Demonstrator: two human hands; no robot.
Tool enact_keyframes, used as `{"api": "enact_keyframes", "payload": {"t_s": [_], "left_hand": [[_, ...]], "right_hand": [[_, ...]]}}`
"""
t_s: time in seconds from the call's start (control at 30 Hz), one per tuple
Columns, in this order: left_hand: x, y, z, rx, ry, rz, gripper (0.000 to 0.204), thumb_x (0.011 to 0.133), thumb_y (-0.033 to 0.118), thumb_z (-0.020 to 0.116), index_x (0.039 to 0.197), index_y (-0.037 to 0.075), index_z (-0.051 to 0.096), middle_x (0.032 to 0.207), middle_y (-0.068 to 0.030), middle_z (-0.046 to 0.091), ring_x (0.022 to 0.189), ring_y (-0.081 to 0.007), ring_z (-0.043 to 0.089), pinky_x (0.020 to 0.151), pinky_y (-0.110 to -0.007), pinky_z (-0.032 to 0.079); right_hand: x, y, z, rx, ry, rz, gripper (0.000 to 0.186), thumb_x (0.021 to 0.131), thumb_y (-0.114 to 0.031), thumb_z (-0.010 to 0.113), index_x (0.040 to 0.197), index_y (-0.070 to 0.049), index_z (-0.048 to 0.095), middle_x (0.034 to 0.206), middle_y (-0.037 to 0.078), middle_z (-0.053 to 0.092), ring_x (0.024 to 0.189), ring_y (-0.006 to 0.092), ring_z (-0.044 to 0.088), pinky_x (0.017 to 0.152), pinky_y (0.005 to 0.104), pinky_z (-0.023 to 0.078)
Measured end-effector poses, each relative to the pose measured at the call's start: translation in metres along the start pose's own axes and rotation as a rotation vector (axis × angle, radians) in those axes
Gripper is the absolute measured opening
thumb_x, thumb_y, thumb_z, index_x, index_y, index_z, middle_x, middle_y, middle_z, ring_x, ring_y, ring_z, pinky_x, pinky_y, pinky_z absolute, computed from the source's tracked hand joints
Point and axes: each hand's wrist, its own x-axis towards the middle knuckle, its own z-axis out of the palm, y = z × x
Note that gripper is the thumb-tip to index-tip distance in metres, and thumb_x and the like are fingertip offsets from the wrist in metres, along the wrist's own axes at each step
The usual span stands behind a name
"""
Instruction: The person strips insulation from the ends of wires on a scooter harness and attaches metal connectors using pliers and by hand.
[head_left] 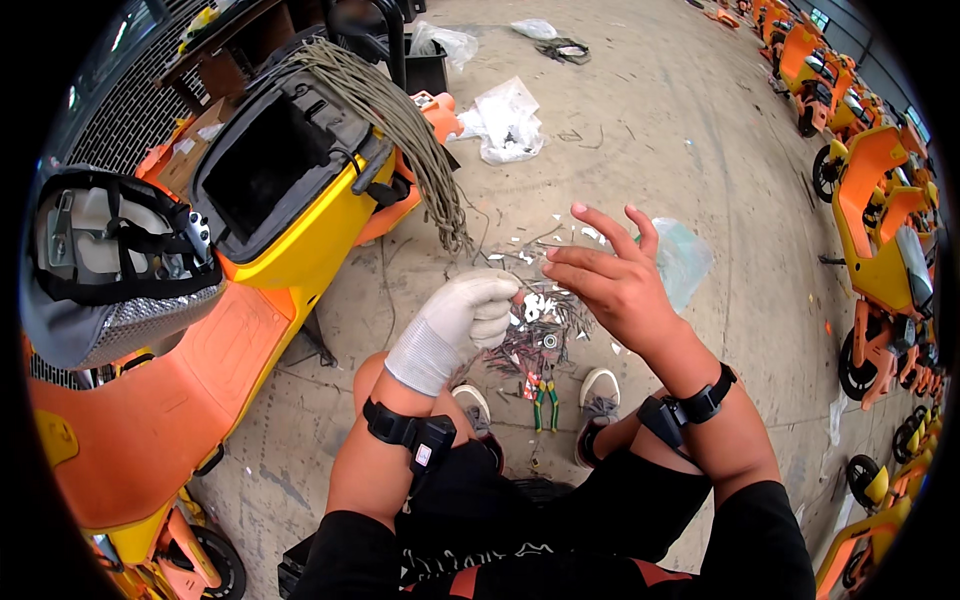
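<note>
While the gloved left hand (pixel 462 322) is raised above the scrap pile (pixel 518 356), its fingers are folded in, tips close together; cannot tell whether a thin strand is pinched inside. Right hand (pixel 638 290) bare, just beside it, fingers spread apart, nothing visible between them.

Cable bundle (pixel 412 125): draped across the right side of the open grey box (pixel 340 115) on the yellow scooter (pixel 300 245), beyond the left hand. Handling, my judgement: steady a strand in the glove close to its end, work it with the bare fingertips, take strands singly so the hank stays untangled.

Orientation: bundle's long axis slants from the box's far edge down past its right edge, loose ends hanging toward the floor (pixel 745 300) and the wearer. Pliers (pixel 547 384) lie on the floor at the pile's near edge, long axis pointing away from the wearer, green handles nearest.
</note>
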Motion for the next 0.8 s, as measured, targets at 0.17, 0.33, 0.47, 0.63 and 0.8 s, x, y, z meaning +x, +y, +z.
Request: {"api": "enact_keyframes", "payload": {"t_s": [0.17,0.33,0.47,0.63,0.8], "left_hand": [[0.002,0.0,-0.005,0.03,-0.051,0.008,0.01,0.097,0.01,0.051,0.093,0.003,0.057,0.057,0.0084,0.029,0.044,-0.0048,0.026,0.041,-0.024,0.018],[0.001,-0.002,-0.001,0.128,0.082,0.077,0.01,0.097,0.011,0.055,0.099,0.002,0.06,0.062,0.0068,0.042,0.044,-0.0049,0.03,0.042,-0.022,0.021],[0.001,-0.004,0.007,0.566,0.232,0.316,0.013,0.096,0.014,0.059,0.1,0.002,0.064,0.069,0.0044,0.051,0.052,-0.0076,0.043,0.048,-0.026,0.034],[-0.001,-0.01,0.013,1.232,0.336,0.918,0.012,0.087,0.007,0.067,0.099,0.006,0.066,0.066,-0.0008,0.051,0.062,-0.0153,0.053,0.058,-0.035,0.044],[-0.012,0.006,0.021,1.855,0.232,1.434,0.033,0.069,0.006,0.07,0.1,0.015,0.068,0.064,0.0008,0.045,0.059,-0.0194,0.052,0.053,-0.034,0.04]], "right_hand": [[0.001,0.005,-0.001,0.047,-0.004,-0.019,0.021,0.079,-0.02,0.075,0.1,-0.022,0.075,0.1,-0.008,0.072,0.12,0.0208,0.057,0.109,0.0542,0.027],[-0.004,0.01,0.002,0.178,-0.083,0.038,0.02,0.079,-0.025,0.077,0.098,-0.019,0.076,0.086,-0.003,0.069,0.104,0.0203,0.06,0.103,0.0513,0.034],[-0.006,0.009,0.004,0.568,-0.209,0.264,0.015,0.087,-0.024,0.072,0.096,-0.012,0.075,0.075,0.001,0.066,0.083,0.0205,0.062,0.092,0.0432,0.044],[-0.003,-0.003,-0.004,1.235,-0.401,0.954,0.024,0.097,-0.017,0.061,0.085,0.002,0.069,0.062,0.0,0.056,0.062,0.0177,0.058,0.075,0.0368,0.052],[-0.011,0.007,-0.004,1.884,-0.513,1.246,0.023,0.092,-0.012,0.06,0.075,0.003,0.061,0.051,-0.001,0.041,0.057,0.018,0.054,0.076,0.0401,0.055]]}}
